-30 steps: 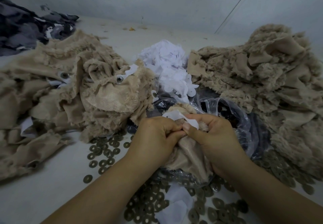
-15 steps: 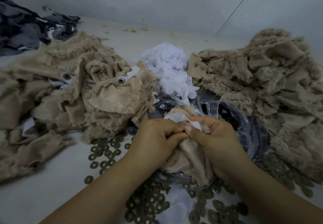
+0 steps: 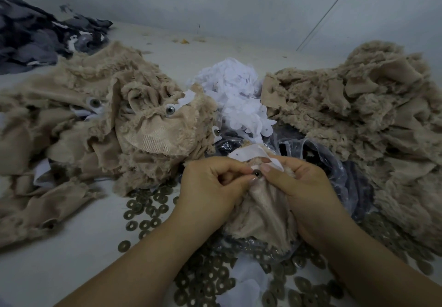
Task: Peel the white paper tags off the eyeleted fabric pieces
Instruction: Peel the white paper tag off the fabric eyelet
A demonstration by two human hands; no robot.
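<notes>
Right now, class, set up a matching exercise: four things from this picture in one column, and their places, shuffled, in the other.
1 white paper pile
2 grey fabric
3 metal washers
4 eyelet

A far left corner
B between the thumbs
C centre, between the beige heaps
D scattered on the table near the forearms

Pairs: 1-C, 2-A, 3-D, 4-B
</notes>
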